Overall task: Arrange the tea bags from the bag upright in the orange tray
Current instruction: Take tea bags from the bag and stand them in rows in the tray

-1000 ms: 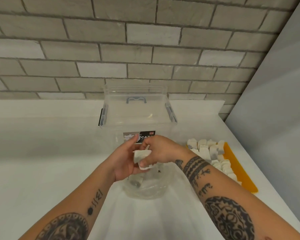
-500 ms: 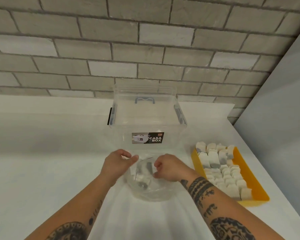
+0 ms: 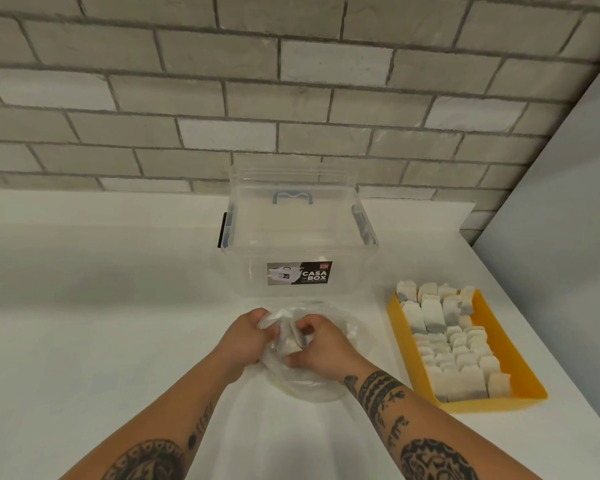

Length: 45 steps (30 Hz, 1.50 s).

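Two hands work at a clear, crinkled plastic bag (image 3: 309, 386) lying on the smooth white worktop (image 3: 101, 306), just in front of a transparent rectangular box (image 3: 298, 237) with grey clips and a dark label (image 3: 299, 273). The left hand (image 3: 246, 337) bunches the film at the bag's mouth in curled fingers; the right hand (image 3: 321, 351) pinches the opposite edge, its fingers bent inward. To the right, apart from the bag, sits a long orange plastic tray (image 3: 510, 358), angled on the worktop. Soft, pale, pillow-shaped tea bags (image 3: 444, 344) stand packed in rows along its left side, leaving a bare strip down the right. A grey brick wall (image 3: 187, 98) rises behind.
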Each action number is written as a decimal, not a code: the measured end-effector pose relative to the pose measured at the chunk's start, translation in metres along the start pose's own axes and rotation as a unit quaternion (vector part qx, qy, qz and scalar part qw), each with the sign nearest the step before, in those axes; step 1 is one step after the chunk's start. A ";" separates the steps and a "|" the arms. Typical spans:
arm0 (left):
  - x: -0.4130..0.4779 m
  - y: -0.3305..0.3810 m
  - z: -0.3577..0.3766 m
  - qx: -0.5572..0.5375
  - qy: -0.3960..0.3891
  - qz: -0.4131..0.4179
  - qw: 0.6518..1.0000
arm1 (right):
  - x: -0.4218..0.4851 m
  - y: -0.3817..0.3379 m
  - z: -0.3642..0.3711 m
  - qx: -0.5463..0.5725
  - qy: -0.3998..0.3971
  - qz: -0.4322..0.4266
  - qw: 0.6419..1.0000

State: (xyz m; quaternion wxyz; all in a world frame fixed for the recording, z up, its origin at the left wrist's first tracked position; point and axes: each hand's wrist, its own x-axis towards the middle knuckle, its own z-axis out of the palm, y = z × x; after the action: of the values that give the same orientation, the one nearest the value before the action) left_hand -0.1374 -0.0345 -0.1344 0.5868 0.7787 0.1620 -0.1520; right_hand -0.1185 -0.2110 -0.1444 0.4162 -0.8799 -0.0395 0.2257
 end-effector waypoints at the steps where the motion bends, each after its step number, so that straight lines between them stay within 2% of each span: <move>1: -0.001 0.001 0.000 -0.007 -0.007 0.007 1.000 | -0.002 -0.003 0.000 0.047 -0.009 0.002 0.999; 4: -0.006 0.006 0.000 -0.014 -0.038 0.022 0.999 | -0.004 -0.005 0.000 0.133 -0.021 -0.003 0.991; 6: -0.007 0.008 -0.002 -0.015 -0.040 0.023 0.999 | -0.006 -0.004 -0.003 0.142 -0.018 0.019 0.990; 10: -0.007 0.009 -0.008 -0.002 0.009 0.006 1.000 | -0.007 -0.003 -0.018 -0.025 0.003 0.004 1.000; 14: -0.008 0.007 -0.007 0.002 0.023 0.002 1.000 | -0.009 -0.005 -0.031 -0.043 0.013 0.006 0.999; 18: -0.006 0.008 -0.003 0.016 0.065 0.015 0.998 | -0.013 -0.014 -0.035 -0.073 -0.025 -0.022 0.997; 20: -0.003 0.007 -0.002 0.041 0.096 0.028 0.994 | -0.017 -0.019 -0.039 -0.043 -0.024 -0.032 0.998; 24: -0.002 0.012 -0.007 0.099 0.157 0.055 0.981 | -0.025 -0.031 -0.061 0.118 0.010 -0.030 0.993; 26: -0.002 0.018 -0.013 0.165 0.168 0.064 0.970 | -0.027 -0.038 -0.082 0.180 0.028 -0.029 0.983; 29: 0.000 0.022 -0.022 0.274 0.190 0.075 0.940 | -0.027 -0.044 -0.113 0.214 0.061 -0.024 0.975; 31: -0.001 0.026 -0.026 0.260 0.248 0.115 0.926 | -0.028 -0.045 -0.126 0.226 0.075 -0.019 0.971; 34: -0.010 0.042 -0.024 0.136 0.312 0.197 0.920 | -0.033 -0.045 -0.135 0.226 0.076 -0.020 0.971; 36: -0.017 0.060 -0.012 -0.002 0.280 0.182 0.943 | -0.036 -0.046 -0.136 0.215 0.078 -0.028 0.973; 39: -0.026 0.089 0.013 -0.185 0.136 0.073 0.970 | -0.041 -0.048 -0.133 0.211 0.082 -0.043 0.973; 43: -0.033 0.112 0.051 -0.269 -0.056 0.005 0.961 | -0.048 -0.046 -0.133 0.215 0.071 -0.044 0.973; 45: -0.034 0.119 0.068 -0.275 -0.107 0.008 0.955 | -0.051 -0.043 -0.135 0.232 0.058 -0.036 0.970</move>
State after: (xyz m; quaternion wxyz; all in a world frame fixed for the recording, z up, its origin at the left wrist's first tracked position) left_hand -0.1205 -0.1335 -0.0354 0.7933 0.5677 0.1279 -0.1791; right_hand -0.1013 -0.2931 -0.0190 0.6181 -0.7693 0.0070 0.1619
